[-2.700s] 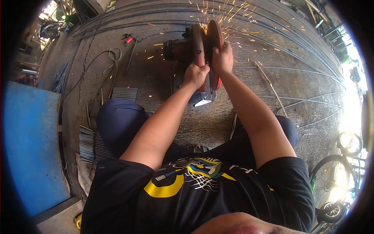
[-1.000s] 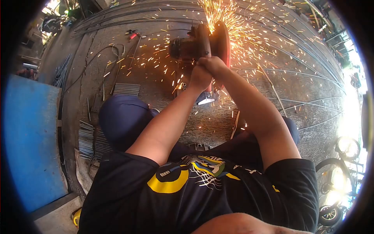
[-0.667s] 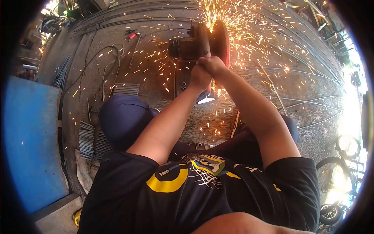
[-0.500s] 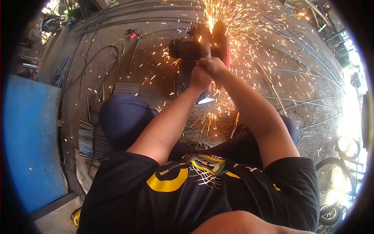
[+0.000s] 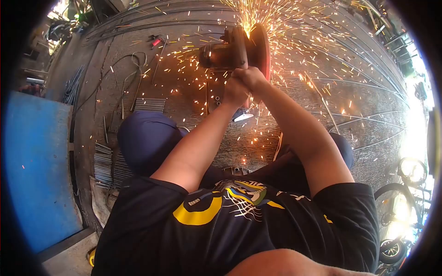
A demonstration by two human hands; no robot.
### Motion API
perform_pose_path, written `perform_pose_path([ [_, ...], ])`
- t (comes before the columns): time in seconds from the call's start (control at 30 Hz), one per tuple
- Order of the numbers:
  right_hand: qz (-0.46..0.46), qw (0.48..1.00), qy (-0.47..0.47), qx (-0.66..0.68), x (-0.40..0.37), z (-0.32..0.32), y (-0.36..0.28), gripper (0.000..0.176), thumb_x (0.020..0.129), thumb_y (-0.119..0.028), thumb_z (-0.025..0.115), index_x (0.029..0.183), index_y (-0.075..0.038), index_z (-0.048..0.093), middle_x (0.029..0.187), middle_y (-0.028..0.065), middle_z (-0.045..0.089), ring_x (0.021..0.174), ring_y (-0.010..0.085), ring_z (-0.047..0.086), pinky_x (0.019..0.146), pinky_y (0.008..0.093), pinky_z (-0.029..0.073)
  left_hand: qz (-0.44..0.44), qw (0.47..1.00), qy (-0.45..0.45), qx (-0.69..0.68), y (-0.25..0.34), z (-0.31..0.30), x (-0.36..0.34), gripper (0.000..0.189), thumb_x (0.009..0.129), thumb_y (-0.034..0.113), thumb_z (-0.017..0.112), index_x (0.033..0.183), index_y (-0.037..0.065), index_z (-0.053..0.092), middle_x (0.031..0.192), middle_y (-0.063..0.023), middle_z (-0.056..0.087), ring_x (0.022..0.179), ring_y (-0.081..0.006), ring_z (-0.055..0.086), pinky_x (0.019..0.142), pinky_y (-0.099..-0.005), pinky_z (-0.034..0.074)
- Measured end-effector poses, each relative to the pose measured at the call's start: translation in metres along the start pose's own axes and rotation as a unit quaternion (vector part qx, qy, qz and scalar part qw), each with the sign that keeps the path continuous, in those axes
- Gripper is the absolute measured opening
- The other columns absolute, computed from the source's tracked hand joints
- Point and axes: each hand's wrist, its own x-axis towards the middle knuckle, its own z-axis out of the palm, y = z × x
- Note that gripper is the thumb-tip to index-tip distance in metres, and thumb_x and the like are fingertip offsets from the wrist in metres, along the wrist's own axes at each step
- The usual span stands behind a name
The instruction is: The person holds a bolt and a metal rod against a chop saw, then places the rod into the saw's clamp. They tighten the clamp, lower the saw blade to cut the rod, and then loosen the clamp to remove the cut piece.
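Observation:
A chop saw [image 5: 218,56] stands on the dark floor in front of me, throwing a dense spray of orange sparks from its far side. Its round blade guard [image 5: 260,46] is on the right and its motor on the left. My right hand [image 5: 252,78] is closed at the end of the saw's handle [image 5: 241,50]. Just below and to the left, my left hand [image 5: 236,93] is also closed, pressed against the right one at the handle. The grips are partly hidden by the hands themselves. A small shiny metal piece [image 5: 243,117] shows below my wrists.
Bundles of short metal rods [image 5: 150,105] lie by my left knee, with more rods [image 5: 102,163] nearer. A red-handled tool [image 5: 156,42] and loose cable [image 5: 138,64] lie left of the saw. Long bars [image 5: 368,73] stretch across the right. A blue panel [image 5: 39,161] stands at left.
Both hands keep their hold with hardly any movement. The sparks differ in pattern, with fewer below my wrists now, and the saw body shows more clearly.

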Motion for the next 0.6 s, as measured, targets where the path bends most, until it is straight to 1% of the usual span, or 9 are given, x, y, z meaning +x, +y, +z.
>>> perform_pose_path([
  [0.03,0.000,1.000,0.000,0.000,0.006,-0.001,0.006,0.028,0.074,-0.015,0.072,0.093,0.004,0.064,0.084,0.0120,0.066,0.076,0.0202,0.064,0.070,0.0333,0.052,0.012,0.999,0.028,0.034,-0.003,0.004,0.001,0.020,0.082,0.019,0.052,0.073,0.004,0.063,0.064,-0.0166,0.063,0.065,-0.0316,0.065,0.055,-0.0404,0.051],
  [0.17,-0.005,1.000,-0.008,0.003,0.010,-0.004,0.017,0.029,0.075,-0.018,0.070,0.093,0.004,0.064,0.084,0.0125,0.066,0.076,0.0199,0.064,0.069,0.0331,0.051,0.047,0.999,0.008,0.016,-0.010,0.012,0.000,0.021,0.082,0.023,0.055,0.082,0.003,0.062,0.076,-0.0194,0.065,0.074,-0.0344,0.065,0.063,-0.0422,0.051],
  [0.23,-0.004,1.000,-0.008,-0.020,0.008,0.001,0.036,0.030,0.076,-0.020,0.068,0.094,0.003,0.063,0.083,0.0129,0.065,0.076,0.0196,0.063,0.069,0.0331,0.050,0.000,0.963,0.125,-0.240,-0.028,0.042,-0.011,0.026,0.081,0.025,0.058,0.094,0.002,0.060,0.086,-0.0214,0.065,0.083,-0.0365,0.064,0.071,-0.0427,0.051],
  [0.3,-0.065,0.993,0.036,-0.091,0.033,-0.001,0.085,0.032,0.076,-0.022,0.068,0.095,0.003,0.063,0.083,0.0120,0.065,0.075,0.0189,0.063,0.069,0.0332,0.050,0.003,0.970,0.135,-0.200,-0.032,0.048,-0.025,0.029,0.081,0.026,0.059,0.098,0.002,0.059,0.089,-0.0216,0.065,0.086,-0.0370,0.063,0.074,-0.0425,0.050],
  [0.37,-0.054,0.994,0.031,-0.085,0.018,0.000,0.069,0.031,0.075,-0.021,0.069,0.093,0.003,0.063,0.083,0.0116,0.066,0.075,0.0185,0.063,0.069,0.0331,0.051,-0.007,0.984,0.144,-0.103,-0.020,0.039,-0.034,0.034,0.081,0.030,0.061,0.102,0.003,0.059,0.091,-0.0218,0.065,0.090,-0.0371,0.064,0.077,-0.0412,0.051],
  [0.4,-0.041,0.996,0.026,-0.074,0.008,0.002,0.064,0.030,0.074,-0.020,0.070,0.091,0.004,0.063,0.083,0.0112,0.066,0.075,0.0182,0.064,0.069,0.0330,0.051,-0.015,0.984,0.140,-0.105,-0.018,0.039,-0.039,0.034,0.081,0.030,0.061,0.102,0.003,0.059,0.091,-0.0218,0.065,0.090,-0.0371,0.064,0.077,-0.0412,0.051],
  [0.47,-0.041,0.996,0.023,-0.079,0.010,0.002,0.062,0.029,0.074,-0.020,0.071,0.091,0.003,0.063,0.081,0.0107,0.066,0.075,0.0178,0.064,0.068,0.0329,0.051,-0.107,0.979,0.077,-0.156,-0.014,0.033,-0.036,0.037,0.081,0.033,0.062,0.101,0.003,0.059,0.089,-0.0212,0.066,0.088,-0.0353,0.066,0.073,-0.0404,0.052],
  [0.5,-0.041,0.997,0.015,-0.069,0.014,0.002,0.064,0.029,0.073,-0.020,0.071,0.091,0.002,0.064,0.081,0.0105,0.066,0.075,0.0180,0.064,0.068,0.0328,0.051,-0.104,0.979,0.081,-0.155,-0.006,0.023,-0.031,0.037,0.081,0.033,0.062,0.101,0.003,0.059,0.089,-0.0212,0.066,0.088,-0.0353,0.066,0.073,-0.0404,0.052],
  [0.6,-0.039,0.997,0.017,-0.068,0.010,0.003,0.064,0.032,0.072,-0.022,0.072,0.091,0.002,0.065,0.081,0.0103,0.066,0.075,0.0183,0.064,0.069,0.0325,0.051,-0.185,0.964,0.019,-0.192,0.005,0.016,-0.035,0.036,0.081,0.032,0.061,0.100,0.002,0.059,0.082,-0.0206,0.066,0.081,-0.0338,0.067,0.068,-0.0398,0.053],
])
